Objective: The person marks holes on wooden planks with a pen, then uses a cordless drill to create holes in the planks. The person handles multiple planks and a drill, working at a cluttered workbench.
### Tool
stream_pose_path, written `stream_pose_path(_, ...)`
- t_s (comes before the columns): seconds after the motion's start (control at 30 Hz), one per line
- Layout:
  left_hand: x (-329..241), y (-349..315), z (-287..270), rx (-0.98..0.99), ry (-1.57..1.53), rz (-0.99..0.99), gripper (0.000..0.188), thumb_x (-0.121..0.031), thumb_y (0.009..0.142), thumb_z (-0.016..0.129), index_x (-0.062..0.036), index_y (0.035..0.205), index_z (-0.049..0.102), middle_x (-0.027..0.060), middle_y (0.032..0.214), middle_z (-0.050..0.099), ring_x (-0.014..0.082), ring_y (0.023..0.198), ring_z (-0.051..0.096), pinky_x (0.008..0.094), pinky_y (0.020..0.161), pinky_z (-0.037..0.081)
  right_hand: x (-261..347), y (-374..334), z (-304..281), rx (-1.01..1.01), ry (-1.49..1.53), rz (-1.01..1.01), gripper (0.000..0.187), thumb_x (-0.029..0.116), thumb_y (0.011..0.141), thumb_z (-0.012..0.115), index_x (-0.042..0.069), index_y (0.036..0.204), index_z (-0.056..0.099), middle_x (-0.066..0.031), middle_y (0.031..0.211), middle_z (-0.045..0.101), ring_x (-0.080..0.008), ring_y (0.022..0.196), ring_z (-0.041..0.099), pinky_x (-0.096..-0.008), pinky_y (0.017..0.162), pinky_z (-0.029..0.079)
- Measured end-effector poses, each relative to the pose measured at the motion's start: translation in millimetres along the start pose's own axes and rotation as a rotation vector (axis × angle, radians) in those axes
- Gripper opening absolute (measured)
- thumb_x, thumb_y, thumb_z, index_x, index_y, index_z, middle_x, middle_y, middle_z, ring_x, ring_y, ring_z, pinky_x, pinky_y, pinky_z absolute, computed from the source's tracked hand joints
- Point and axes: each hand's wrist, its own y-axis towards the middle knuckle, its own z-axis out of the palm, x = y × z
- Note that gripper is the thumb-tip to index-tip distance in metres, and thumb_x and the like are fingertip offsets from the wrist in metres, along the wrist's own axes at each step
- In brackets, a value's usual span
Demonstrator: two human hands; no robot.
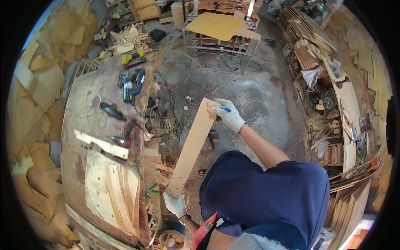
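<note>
A long, flat, tan board (193, 146) slants across the space in front of me, its far end up and to the right. My left hand (175, 204), in a white work glove, grips the near end of the board. At the far end is my right hand (230, 116), also gloved, with bare fingertips showing on the board's surface. A blue pen (225, 109) is held in these right fingers, lying across the board's end. Small dark marks show near both ends of the board; I cannot make out their shape.
Left of me stands a wooden workbench (83, 108) with a red drill (125, 133), a blue power tool (133, 85) and cut wood strips (118, 191). Cables (171, 112) trail on the floor beside it. A metal-framed table (216, 49) stands ahead, and stacked planks (308, 25) line the right.
</note>
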Motion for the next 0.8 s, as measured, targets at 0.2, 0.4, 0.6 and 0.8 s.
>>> stream_pose_path(0.2,-68.0,77.0,39.5,0.039,0.051,0.234,0.066,-0.02,0.068,0.088,-0.0029,0.124,0.058,0.0193,0.11,0.067,0.042,0.099,0.065,0.0492,0.084,0.052,8.2,27.2,-123.1,0.064,-0.104,0.043,0.032,0.025,0.092,0.076,-0.003,0.107,0.07,-0.005,0.081,0.069,-0.0098,0.061,0.064,-0.0246,0.053,0.053)
stream_pose_path(0.4,-203.5,165.8,123.5,0.049,0.221,0.462,0.067,-0.022,0.071,0.086,-0.008,0.13,0.058,0.0162,0.116,0.066,0.0432,0.102,0.063,0.0516,0.084,0.052,4.5,69.5,-248.5,-0.032,-0.261,0.097,0.028,0.025,0.093,0.072,0.0,0.103,0.072,-0.0081,0.08,0.072,-0.0133,0.065,0.07,-0.027,0.052,0.053)
stream_pose_path(0.6,-353.0,205.5,209.6,0.062,0.205,0.593,0.07,-0.017,0.07,0.085,-0.0102,0.135,0.059,0.0147,0.119,0.068,0.0416,0.101,0.065,0.0498,0.085,0.053,0.5,106.4,-341.0,-0.276,-0.464,0.025,0.031,0.021,0.09,0.071,-0.002,0.111,0.072,-0.0157,0.079,0.071,-0.0209,0.065,0.072,-0.0339,0.06,0.059)
stream_pose_path(0.8,-429.6,232.7,272.3,0.088,0.187,0.621,0.073,-0.017,0.068,0.087,-0.0111,0.136,0.059,0.0149,0.116,0.069,0.0413,0.097,0.068,0.0501,0.082,0.054,3.8,148.7,-383.7,-0.477,-0.626,-0.034,0.032,0.02,0.095,0.07,-0.002,0.118,0.069,-0.014,0.074,0.071,-0.0197,0.064,0.071,-0.0341,0.06,0.055)
